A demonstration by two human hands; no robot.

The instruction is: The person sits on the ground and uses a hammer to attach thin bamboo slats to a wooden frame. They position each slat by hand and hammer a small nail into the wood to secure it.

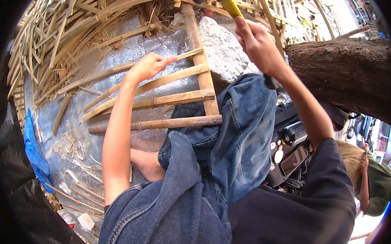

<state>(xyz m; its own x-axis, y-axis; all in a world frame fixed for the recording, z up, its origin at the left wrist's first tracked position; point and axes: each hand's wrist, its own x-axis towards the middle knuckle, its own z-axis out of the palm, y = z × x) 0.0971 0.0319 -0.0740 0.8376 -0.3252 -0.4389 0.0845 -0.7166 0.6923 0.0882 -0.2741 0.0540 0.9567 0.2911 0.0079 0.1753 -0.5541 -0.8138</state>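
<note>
My right hand (259, 43) is raised at the upper right, closed around the yellow handle of a hammer (230, 6); the dark head partly leaves the picture's top edge. Farther left, my left hand (151, 65) grips a bamboo slat (188, 54), whose end lies across a long bamboo rail (205, 80). Nearer to me, several other bamboo slats (177, 98) cross that same rail, spaced apart like ladder rungs. The closest one is a rounder bamboo strip (173, 123). Whether a nail stands in the slat's end is too small to tell.
Piled bamboo lattice (69, 27) fills the far left. A pale rock (222, 46) sits beyond my jeans-clad knee. A thick trunk (341, 67) crosses the right side, with a dark bag (288, 157) below it. Another person's arm (364, 180) shows at far right. A blue sheet (35, 151) lies left.
</note>
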